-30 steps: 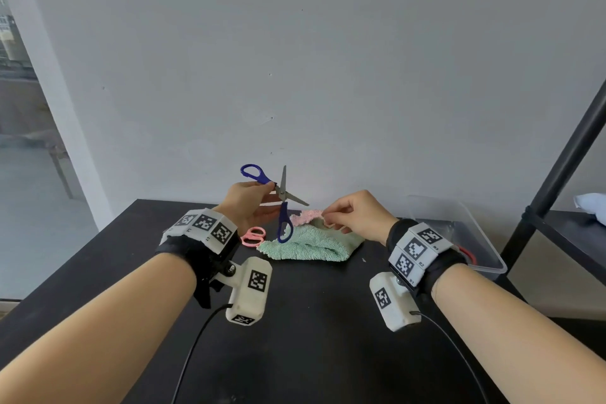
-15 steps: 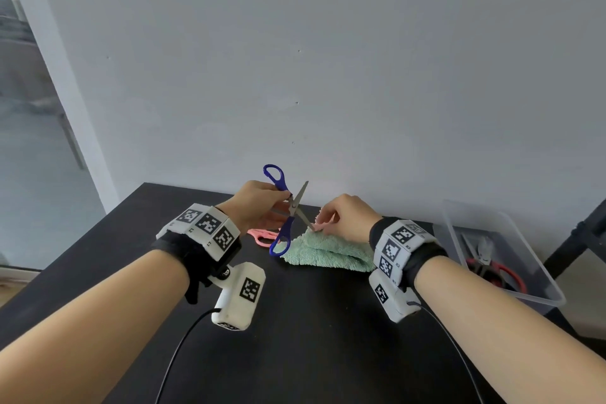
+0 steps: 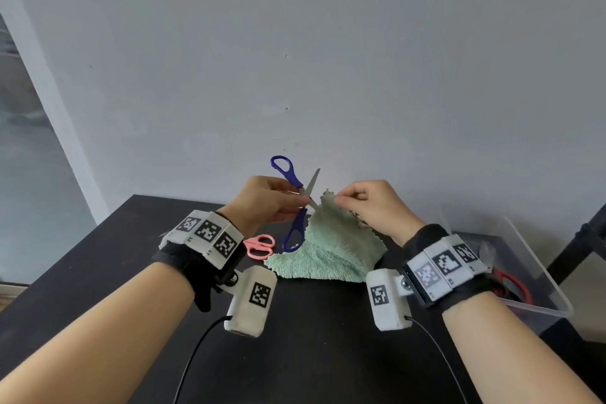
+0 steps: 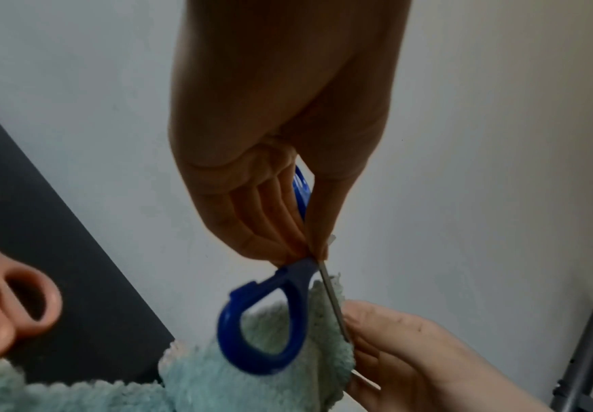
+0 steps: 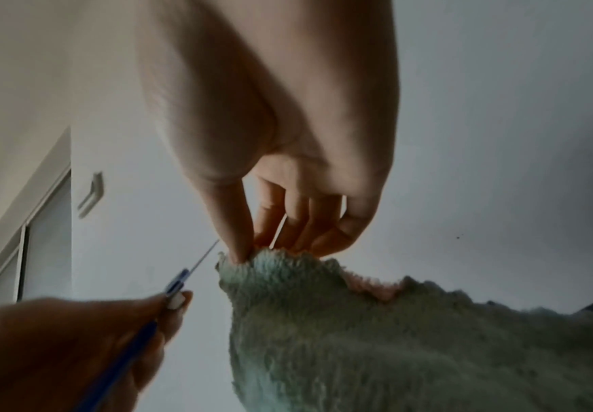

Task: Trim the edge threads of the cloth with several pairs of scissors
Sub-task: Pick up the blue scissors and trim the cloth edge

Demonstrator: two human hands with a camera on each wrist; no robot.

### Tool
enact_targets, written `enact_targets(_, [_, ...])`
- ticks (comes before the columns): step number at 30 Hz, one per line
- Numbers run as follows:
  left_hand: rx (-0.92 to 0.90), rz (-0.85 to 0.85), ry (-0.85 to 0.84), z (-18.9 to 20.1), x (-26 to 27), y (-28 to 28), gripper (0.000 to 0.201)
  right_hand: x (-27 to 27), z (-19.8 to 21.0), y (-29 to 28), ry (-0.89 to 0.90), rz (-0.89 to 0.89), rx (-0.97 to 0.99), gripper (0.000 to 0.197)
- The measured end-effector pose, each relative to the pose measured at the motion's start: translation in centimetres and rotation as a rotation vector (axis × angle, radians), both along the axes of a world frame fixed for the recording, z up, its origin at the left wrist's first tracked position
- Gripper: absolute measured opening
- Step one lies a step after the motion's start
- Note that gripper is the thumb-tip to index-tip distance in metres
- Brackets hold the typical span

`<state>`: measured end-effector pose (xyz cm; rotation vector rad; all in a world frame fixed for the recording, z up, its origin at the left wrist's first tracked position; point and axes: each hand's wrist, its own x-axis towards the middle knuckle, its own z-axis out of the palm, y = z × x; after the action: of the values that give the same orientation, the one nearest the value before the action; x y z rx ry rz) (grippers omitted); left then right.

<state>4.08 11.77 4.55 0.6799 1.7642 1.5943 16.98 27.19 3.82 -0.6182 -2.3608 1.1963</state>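
Trimming step: left hand (image 3: 262, 203) grips the blue-handled scissors (image 3: 296, 203) near the pivot, blades parted at the green cloth (image 3: 331, 249) edge, raised off the surface by the right hand's (image 3: 373, 207) pinching fingers (image 5: 241, 245). Next, presumably: close blades on the thread, clear of fingertips.

The green cloth (image 3: 328, 249) has been lifted higher off the table by its corner, and the blue scissors (image 3: 296, 203) were brought up against it.

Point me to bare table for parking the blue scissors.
Bare black table lies between the forearms, in front of the green cloth, and left of the pink scissors. It is crowded where the cloth meets the blue scissors and plastic bin.
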Motion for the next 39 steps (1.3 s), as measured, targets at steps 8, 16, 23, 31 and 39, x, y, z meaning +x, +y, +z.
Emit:
enact_targets(8, [0.125, 0.01, 0.017, -0.2, 0.9, 2.7, 0.012, 1.1, 0.2, 0.1, 0.211, 0.001, -0.107, 0.003])
enact_targets(16, [0.232, 0.029, 0.101, 0.2, 1.0, 4.4, 0.016, 0.5, 0.5, 0.8, 0.266, -0.005, -0.095, 0.015])
enact_targets(23, [0.237, 0.047, 0.19, -0.4, 1.0, 5.0, 0.016, -0.3, 0.0, 1.0, 0.324, -0.02, -0.257, 0.014])
enact_targets(31, [0.253, 0.039, 0.176, -0.7, 1.3, 5.1, 0.014, -0.2, 0.2, 0.7, 0.327, 0.08, -0.26, 0.004])
enact_targets(39, [0.25, 0.054, 0.187, -0.2, 1.3, 4.7, 0.012, -0.1, 0.1, 0.6, 0.288, 0.107, -0.14, 0.012])
